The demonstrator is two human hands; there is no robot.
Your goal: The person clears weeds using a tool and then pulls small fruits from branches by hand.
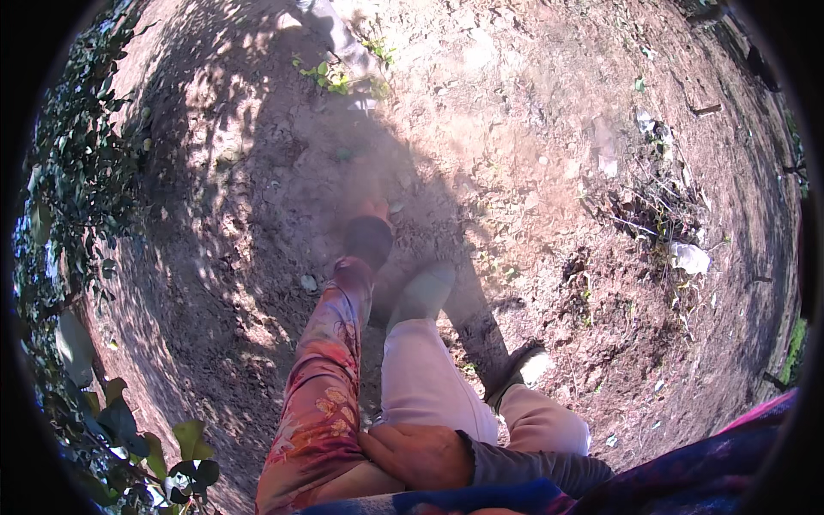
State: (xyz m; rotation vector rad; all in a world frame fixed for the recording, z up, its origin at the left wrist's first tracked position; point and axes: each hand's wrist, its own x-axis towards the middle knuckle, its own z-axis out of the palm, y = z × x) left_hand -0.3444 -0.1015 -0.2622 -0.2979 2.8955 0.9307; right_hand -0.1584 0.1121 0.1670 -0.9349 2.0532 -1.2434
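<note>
My left arm, in an orange and pink floral sleeve (328,380) with a dark cuff (369,241), stretches forward over bare soil. Beyond the cuff my left hand (374,209) is blurred, and its fingers cannot be made out. A small leaf (396,207) shows beside it. My right hand (418,454), coming from a dark grey sleeve (534,467), lies low across my body. Its curled fingers touch the floral sleeve near the upper arm; whether they grip the cloth is hidden. Below are my pale trousers (425,380) and a grey-green shoe (425,290).
Leafy branches (84,167) line the left side. Dry twigs (650,212) and a white scrap (690,257) lie on the right. Ahead, a pale elongated object (341,42) stands by small green plants (328,77). My other shoe (531,367) is on uneven soil.
</note>
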